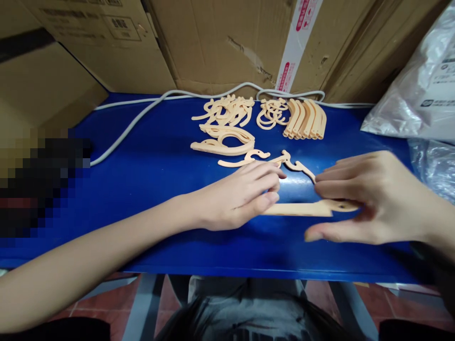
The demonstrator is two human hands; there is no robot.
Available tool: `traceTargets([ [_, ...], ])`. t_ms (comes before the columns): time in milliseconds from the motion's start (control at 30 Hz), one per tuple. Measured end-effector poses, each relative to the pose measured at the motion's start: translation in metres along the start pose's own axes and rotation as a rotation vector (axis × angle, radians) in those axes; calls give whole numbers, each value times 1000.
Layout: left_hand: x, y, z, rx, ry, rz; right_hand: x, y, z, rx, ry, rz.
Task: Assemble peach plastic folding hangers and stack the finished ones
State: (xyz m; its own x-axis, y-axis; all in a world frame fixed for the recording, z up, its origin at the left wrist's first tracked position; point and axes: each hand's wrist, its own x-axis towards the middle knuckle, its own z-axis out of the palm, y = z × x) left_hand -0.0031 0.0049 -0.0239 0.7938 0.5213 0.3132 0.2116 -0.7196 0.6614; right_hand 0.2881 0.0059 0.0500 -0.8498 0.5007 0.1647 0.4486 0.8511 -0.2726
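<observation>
On the blue tabletop (156,189), a beige plastic hanger arm (298,209) lies crosswise between my hands. My left hand (241,199) is closed around its left end, thumb along the near side, fingers curled. Over the right end is my right hand (373,199), open, thumb well apart from the fingers. Its fingertips are by the end of a slim curved hanger piece (305,169); whether they touch it I cannot tell. Just beyond my left fingers lie a small hook-shaped piece (258,154) and a slim strip, partly hidden by the hand.
Farther back are a pile of slim curved pieces (231,111), several hooks (272,113), a row of wide curved arms (305,118) and stacked arms (227,142). A white cable (137,118) runs before cardboard boxes (220,47). Plastic bags (415,99) lie at right.
</observation>
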Motion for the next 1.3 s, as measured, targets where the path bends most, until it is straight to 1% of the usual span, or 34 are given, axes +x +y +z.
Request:
traceTargets([
  [67,0,-1,0,-30,-2,-16,-5,-1,-5,-43,91,-38],
  [133,0,0,1,-16,-14,-42,-6,-3,-5,-64,136,-63],
  [267,0,1,3,26,-13,-67,5,-6,12,-58,167,-158],
  [333,0,1,5,39,-22,-73,11,-8,21,-79,160,-144],
  [400,-1,1,9,58,-18,-82,14,-9,25,-121,152,-155],
  [467,-2,0,13,70,17,-81,14,-9,23,-199,159,-151],
  [533,-3,0,16,74,73,-68,11,-8,17,-285,170,-96],
  [600,-3,2,18,88,121,-72,8,-7,12,-311,147,-19],
  [700,-3,6,18,148,144,-121,4,-5,8,-195,45,23],
  [767,-2,9,18,189,148,-145,3,-5,9,-103,-1,-15],
  [833,-2,10,18,212,163,-152,2,-5,12,-27,5,-72],
  [900,-3,10,18,211,188,-159,4,-7,14,33,-7,-79],
  [1000,-2,6,18,184,225,-168,8,-9,17,106,-73,-77],
  [1067,-2,3,19,168,246,-158,10,-8,20,129,-90,-108],
  [1167,0,0,19,154,249,-133,10,-2,25,79,-87,-138],
  [1300,1,-1,16,123,217,-115,8,6,30,-117,-35,-136],
])
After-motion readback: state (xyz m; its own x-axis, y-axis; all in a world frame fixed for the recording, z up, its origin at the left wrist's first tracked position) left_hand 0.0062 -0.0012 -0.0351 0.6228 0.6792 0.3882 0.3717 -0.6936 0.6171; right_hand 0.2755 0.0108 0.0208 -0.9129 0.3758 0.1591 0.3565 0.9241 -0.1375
